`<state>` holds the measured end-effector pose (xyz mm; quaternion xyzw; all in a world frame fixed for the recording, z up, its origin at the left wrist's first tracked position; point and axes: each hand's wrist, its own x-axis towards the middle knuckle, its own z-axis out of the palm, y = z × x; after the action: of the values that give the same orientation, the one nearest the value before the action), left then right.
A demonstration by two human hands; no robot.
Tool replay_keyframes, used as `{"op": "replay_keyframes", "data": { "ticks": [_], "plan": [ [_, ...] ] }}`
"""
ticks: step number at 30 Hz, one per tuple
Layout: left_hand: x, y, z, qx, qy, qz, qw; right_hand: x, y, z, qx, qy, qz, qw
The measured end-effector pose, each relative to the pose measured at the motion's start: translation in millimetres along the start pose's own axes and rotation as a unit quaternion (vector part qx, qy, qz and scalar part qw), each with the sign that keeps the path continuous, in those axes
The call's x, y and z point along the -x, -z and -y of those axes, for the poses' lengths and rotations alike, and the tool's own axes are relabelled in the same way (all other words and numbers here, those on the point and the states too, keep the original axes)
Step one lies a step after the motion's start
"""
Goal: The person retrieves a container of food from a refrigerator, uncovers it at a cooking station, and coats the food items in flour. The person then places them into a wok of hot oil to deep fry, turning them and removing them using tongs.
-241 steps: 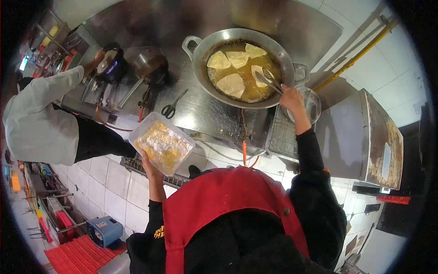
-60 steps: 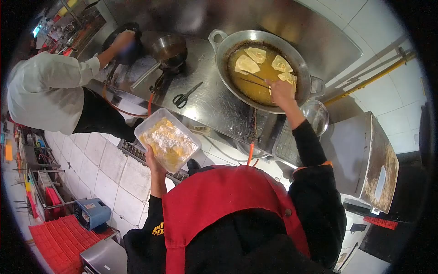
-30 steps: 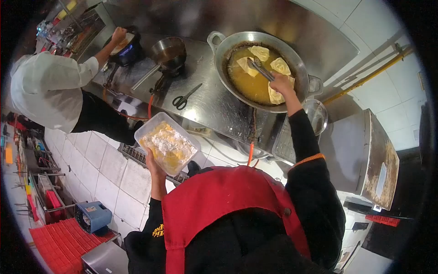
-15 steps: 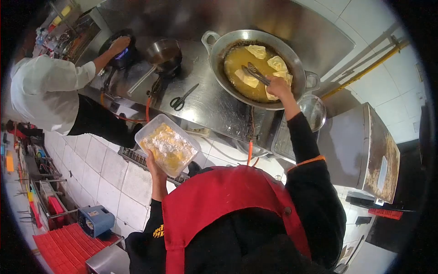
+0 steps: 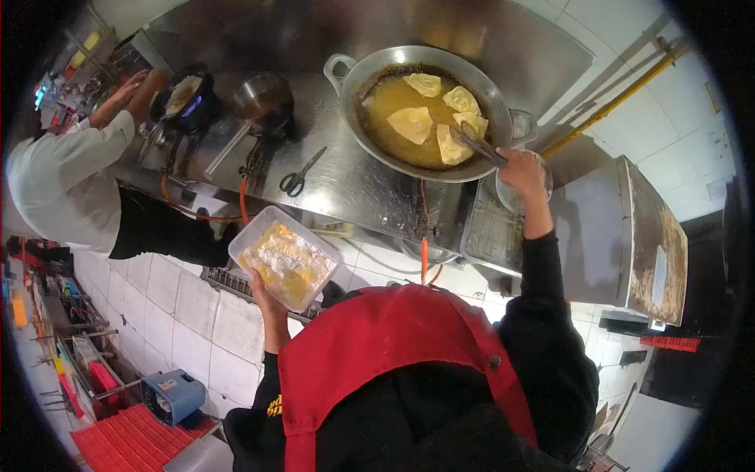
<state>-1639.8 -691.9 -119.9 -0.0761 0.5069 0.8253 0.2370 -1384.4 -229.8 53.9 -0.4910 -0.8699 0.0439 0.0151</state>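
Note:
My left hand (image 5: pixel 267 303) is wrapped round the near left side of a clear plastic container (image 5: pixel 328 250). Inside it lie yellow pieces dusted with white flour (image 5: pixel 285 258). My right hand (image 5: pixel 523 175) grips dark metal tongs (image 5: pixel 484 146) over the right side of a large two-handled wok (image 5: pixel 358 145) of oil. The tips of the tongs are at a pale, flat piece of dough (image 5: pixel 452 146), touching or just above it. Several more dough pieces (image 5: pixel 411 124) float in the yellow oil, apart from the tongs.
Black scissors (image 5: pixel 301 173) lie on the steel counter (image 5: pixel 346 189) left of the wok. A saucepan (image 5: pixel 264 98) stands on the stove, its handle pointing toward me. A co-worker in a white top (image 5: pixel 67 173) stands at a frying pan (image 5: pixel 182 98) over a blue flame. A metal cabinet (image 5: pixel 598 236) is at right.
My right hand and the tongs have moved from the wok's middle toward its right edge. Dough pieces have shifted in the oil. The co-worker's hand has come away from over the frying pan.

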Motion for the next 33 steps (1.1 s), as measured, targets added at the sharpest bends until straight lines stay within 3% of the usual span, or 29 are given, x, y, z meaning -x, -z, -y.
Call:
{"op": "replay_keyframes", "data": {
  "ticks": [5, 11, 16, 23, 29, 33],
  "plan": [
    [14.3, -30.1, -11.2, -0.001, 0.006, 0.008, 1.0, -3.2, -38.6, -3.3, -0.045, -0.012, 0.034, 0.998],
    [-2.3, -27.4, 0.4, -0.019, 0.014, 0.002, 1.0, 1.1, -30.7, 8.6, -0.081, -0.031, 0.003, 0.996],
    [1.6, -22.8, -2.5, -0.009, 0.021, 0.039, 0.999, 2.7, -40.9, 6.2, -0.104, 0.035, 0.008, 0.994],
    [7.1, -26.5, -7.7, 0.006, 0.022, 0.036, 0.999, -7.2, -32.9, -19.9, -0.1, -0.019, -0.056, 0.993],
    [0.7, -23.2, -7.0, -0.009, 0.021, 0.031, 0.999, -36.4, -61.7, -39.9, -0.081, -0.039, 0.011, 0.996],
    [-1.5, -25.5, -6.3, -0.007, 0.018, 0.04, 0.999, -40.0, -70.8, -51.9, -0.083, 0.014, 0.005, 0.996]
  ]
}}
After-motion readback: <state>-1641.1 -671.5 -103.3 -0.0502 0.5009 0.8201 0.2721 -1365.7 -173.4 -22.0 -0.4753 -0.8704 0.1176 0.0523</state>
